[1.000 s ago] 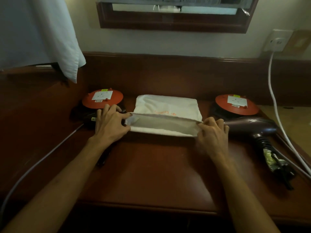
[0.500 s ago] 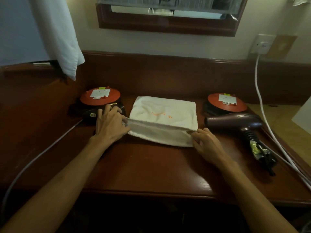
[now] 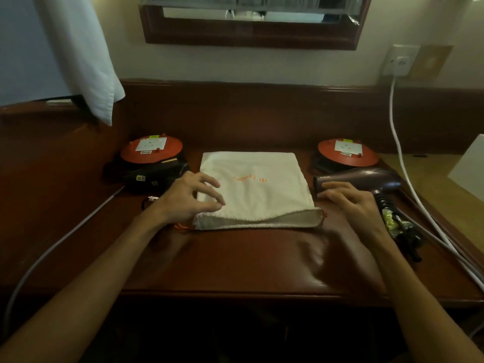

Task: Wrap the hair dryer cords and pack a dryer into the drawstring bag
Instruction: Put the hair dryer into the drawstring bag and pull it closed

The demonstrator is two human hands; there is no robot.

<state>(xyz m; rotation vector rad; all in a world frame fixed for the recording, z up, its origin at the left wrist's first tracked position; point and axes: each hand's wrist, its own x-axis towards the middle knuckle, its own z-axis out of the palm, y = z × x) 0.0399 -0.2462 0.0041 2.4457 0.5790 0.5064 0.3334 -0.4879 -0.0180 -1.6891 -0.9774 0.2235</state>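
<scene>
A cream drawstring bag (image 3: pixel 251 184) of soft, nubbly cloth lies flat on a glossy dark-wood counter (image 3: pixel 235 263) between a person's 2 bare hands, its open mouth gaping slightly along the near edge and orange lettering printed on its upper face. The left hand (image 3: pixel 188 197) hovers over the bag's near-left corner, fingers loosely spread and curved, grasping nothing; whether the fingertips touch the cloth cannot be told. Thin orange drawstrings (image 3: pixel 182 227) trail from the bag's mouth just under that wrist. The right hand (image 3: pixel 348 200) sits just to the right of the bag, fingers relaxed and extended toward the round nozzle of a smooth purple hair dryer (image 3: pixel 364 180), which lies on its side just beyond the fingertips; contact cannot be made out, and nothing is gripped. The dryer's ribbed cord collar and bundled dark cord (image 3: pixel 403 229) run down past the right wrist. Beyond the left hand lies a second, black hair dryer (image 3: pixel 154 175), matte and boxy, against an orange disc-shaped cord reel (image 3: pixel 152 149). A matching orange reel (image 3: pixel 348 151) sits beyond the right hand. A white cable (image 3: pixel 400 153) drops from a wall socket (image 3: pixel 400 61) at far right, and a white ribbed towel (image 3: pixel 83 61) hangs above left.
</scene>
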